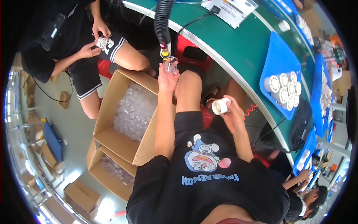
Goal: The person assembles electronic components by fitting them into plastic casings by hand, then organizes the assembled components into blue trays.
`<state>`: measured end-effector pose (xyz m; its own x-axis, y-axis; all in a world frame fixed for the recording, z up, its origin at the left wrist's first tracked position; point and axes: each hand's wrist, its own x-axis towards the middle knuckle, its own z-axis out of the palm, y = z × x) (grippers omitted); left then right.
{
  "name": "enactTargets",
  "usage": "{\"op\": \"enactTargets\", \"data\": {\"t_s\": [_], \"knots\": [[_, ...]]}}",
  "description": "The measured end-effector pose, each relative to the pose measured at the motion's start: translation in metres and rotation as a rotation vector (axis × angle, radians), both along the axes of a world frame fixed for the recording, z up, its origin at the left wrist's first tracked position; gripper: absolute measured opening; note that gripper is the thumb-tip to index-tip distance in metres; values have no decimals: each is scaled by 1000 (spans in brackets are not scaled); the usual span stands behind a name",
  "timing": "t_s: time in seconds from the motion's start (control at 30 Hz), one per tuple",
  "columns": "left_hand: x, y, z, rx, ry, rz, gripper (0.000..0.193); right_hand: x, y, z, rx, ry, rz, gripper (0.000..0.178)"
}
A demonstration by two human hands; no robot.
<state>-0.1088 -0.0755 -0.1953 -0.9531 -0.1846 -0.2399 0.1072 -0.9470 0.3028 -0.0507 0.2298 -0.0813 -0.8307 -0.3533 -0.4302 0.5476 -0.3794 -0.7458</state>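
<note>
My left hand (pixel 167 80) is closed around a small clear plastic cup (pixel 171 64) just above my knee. The cup is right by the yellow-and-black nozzle (pixel 164 51) at the lower end of a black corrugated hose (pixel 162 18); whether they touch, I cannot tell. In my right hand (pixel 234 115) is a short white cylindrical plastic part (pixel 220 106), gripped between fingers and thumb, its open end facing left. The two pieces are held well apart.
An open cardboard box (pixel 108 123) of clear cups stands left of me, another box (pixel 108 183) behind it. On the green table (pixel 223 44), a blue tray (pixel 274 52) bears several white cylinders. At upper left, a person (pixel 67 48) handles a similar white part.
</note>
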Motion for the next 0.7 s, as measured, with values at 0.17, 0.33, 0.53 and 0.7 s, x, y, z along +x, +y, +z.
{"op": "enactTargets", "data": {"t_s": [0.17,0.33,0.53,0.7], "knots": [[59,12,53,-79,-172,-203,50,-9,1,46,-91,25,126,51],[101,68,122,-536,-74,-194,56,-23,6,80,-299,18,127,50],[129,80,157,-800,45,-255,66,-23,15,100,-240,188,354,49],[130,92,158,-774,156,-313,70,-18,27,106,-91,153,377,56]]}}
